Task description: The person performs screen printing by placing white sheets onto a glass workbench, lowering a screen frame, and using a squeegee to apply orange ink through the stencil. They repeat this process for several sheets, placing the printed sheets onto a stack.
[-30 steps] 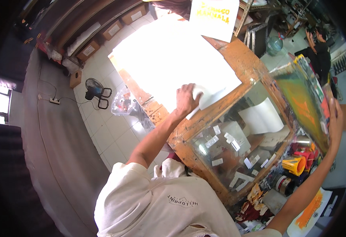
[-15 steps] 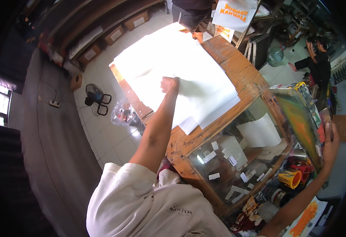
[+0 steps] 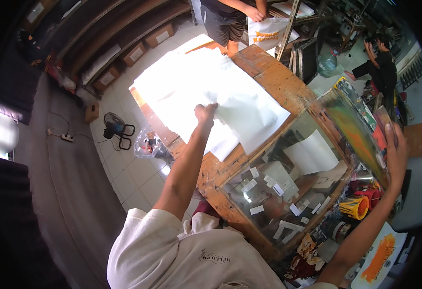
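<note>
White fabric bag (image 3: pixel 249 115) is the thing in hand, lying on the wooden work table (image 3: pixel 278 79) just beyond the glass printing bed (image 3: pixel 288 192). Nearest the body, that glass bed sits in its timber frame, paper tabs stuck across it, likely as registration marks. To the right of the glass, the right hand (image 3: pixel 396 151) grips the edge of the raised printing screen (image 3: pixel 358 130), fingers wrapped over the frame, holding it tilted up and clear so the bed stays open; orange ink streaks the mesh. Below the screen, by the glass bed's right corner, ink tubs (image 3: pixel 358 204) in red and yellow wait close to reach. On the far side of the glass, the left hand (image 3: pixel 205 113) has its fingers closed, pinching the bag's near corner, arm stretched out over the table's left edge. The bag rests on a stack of white blanks (image 3: pixel 182 86), piled beside the bed for quick feeding. Past the table's far end a second person (image 3: pixel 228 14) stands with a printed bag (image 3: pixel 269 31), and off to the right another person (image 3: pixel 382 65) crouches on the floor
</note>
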A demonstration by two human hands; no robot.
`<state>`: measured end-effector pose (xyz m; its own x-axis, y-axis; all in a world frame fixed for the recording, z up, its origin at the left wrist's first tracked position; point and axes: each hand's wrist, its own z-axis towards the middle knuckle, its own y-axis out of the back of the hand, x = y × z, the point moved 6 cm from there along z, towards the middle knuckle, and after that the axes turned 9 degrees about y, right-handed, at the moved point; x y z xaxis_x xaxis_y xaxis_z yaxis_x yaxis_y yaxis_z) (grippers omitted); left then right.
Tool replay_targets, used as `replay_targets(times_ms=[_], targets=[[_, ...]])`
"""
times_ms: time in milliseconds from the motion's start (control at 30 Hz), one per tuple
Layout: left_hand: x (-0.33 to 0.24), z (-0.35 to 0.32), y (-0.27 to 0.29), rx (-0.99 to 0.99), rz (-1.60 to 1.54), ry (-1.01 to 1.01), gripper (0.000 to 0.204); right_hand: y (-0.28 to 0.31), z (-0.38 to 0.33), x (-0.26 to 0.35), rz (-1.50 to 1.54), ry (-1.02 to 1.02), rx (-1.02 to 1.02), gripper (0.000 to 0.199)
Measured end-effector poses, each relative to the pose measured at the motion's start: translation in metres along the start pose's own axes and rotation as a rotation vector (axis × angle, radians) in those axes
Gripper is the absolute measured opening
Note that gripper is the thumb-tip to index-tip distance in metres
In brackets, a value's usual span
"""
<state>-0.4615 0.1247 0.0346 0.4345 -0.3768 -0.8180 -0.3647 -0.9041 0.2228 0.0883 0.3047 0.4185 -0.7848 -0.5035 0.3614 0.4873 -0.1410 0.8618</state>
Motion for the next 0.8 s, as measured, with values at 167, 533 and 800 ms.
replay_targets(times_ms=[167,533,800], targets=[[0.039,-0.057,0.036,-0.317,0.377,-0.234,0.069,-0.011,0.009,-0.005,0.032,0.039,0.027,0.053],[-0.076,0.027,-0.007,-0.097,1.082,-0.788,0.099,-0.003,0.001,0.003,-0.083,0.025,0.053,0.052],[-0.123,0.064,-0.033,-0.135,1.263,-0.940,0.119,0.006,-0.015,-0.039,-0.036,-0.120,-0.017,0.052]])
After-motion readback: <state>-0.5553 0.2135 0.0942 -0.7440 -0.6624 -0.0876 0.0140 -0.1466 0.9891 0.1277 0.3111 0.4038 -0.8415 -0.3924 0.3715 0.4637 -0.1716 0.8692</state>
